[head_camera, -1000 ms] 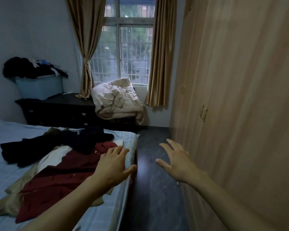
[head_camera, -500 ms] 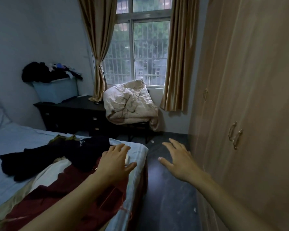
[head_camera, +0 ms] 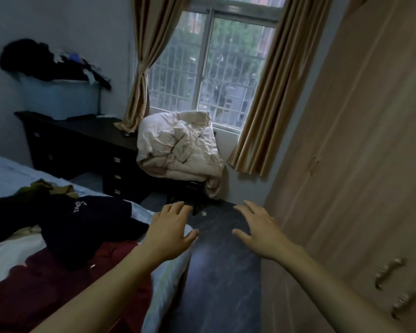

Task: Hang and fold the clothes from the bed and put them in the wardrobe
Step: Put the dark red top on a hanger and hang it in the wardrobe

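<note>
1. Overhead, from the head view, the left hand (head_camera: 169, 230) is held palm down with fingers spread, empty, above the corner of the bed (head_camera: 171, 275).
2. Beside it, the right hand (head_camera: 259, 233) is likewise spread and empty, over the dark floor (head_camera: 221, 272), close to the wardrobe (head_camera: 360, 164) with its doors shut.
3. On the bed lie a dark navy garment (head_camera: 82, 219) and a maroon garment (head_camera: 46, 292), the navy one partly over the maroon; an olive piece (head_camera: 46, 187) shows behind them.
4. Farther back, a crumpled beige quilt (head_camera: 178, 150) is heaped under the window (head_camera: 214, 75), next to a black dresser (head_camera: 82, 145).
</note>
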`<action>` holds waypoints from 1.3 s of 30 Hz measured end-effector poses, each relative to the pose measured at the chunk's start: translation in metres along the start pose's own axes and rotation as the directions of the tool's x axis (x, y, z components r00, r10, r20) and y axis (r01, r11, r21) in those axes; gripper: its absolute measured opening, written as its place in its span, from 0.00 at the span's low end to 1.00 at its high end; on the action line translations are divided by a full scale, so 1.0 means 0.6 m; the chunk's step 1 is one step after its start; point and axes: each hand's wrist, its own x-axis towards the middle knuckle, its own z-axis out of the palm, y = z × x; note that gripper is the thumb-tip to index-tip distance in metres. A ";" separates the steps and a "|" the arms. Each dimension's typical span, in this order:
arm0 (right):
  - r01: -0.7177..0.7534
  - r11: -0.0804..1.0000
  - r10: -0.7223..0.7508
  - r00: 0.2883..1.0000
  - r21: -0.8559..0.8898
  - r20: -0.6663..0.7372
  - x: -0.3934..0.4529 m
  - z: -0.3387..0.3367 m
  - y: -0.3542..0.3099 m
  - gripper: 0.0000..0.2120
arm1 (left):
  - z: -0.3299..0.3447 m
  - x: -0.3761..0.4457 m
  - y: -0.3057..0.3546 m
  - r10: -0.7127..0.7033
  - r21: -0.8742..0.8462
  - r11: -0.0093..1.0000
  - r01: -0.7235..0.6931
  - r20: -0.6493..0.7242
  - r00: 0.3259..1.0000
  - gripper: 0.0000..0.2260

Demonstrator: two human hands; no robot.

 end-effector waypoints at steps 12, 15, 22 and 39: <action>0.308 0.943 -0.322 0.940 0.125 0.114 0.332 0.118 -0.051 0.33 | 0.020 0.098 -0.176 -0.326 0.177 0.932 0.316 0.028 0.945 0.30; 0.435 0.881 -0.462 0.875 0.185 0.144 0.411 0.156 -0.075 0.33 | 0.028 0.099 -0.204 -0.451 0.230 0.870 0.435 0.020 0.892 0.30; 0.683 0.685 -0.727 0.667 0.255 0.165 0.537 0.183 -0.143 0.32 | 0.000 0.071 -0.209 -0.727 0.264 0.637 0.724 -0.106 0.679 0.29; 0.821 0.351 -0.932 0.258 0.450 0.256 0.466 0.307 -0.271 0.30 | 0.033 -0.152 -0.103 -0.951 0.234 0.178 0.956 -0.210 0.228 0.27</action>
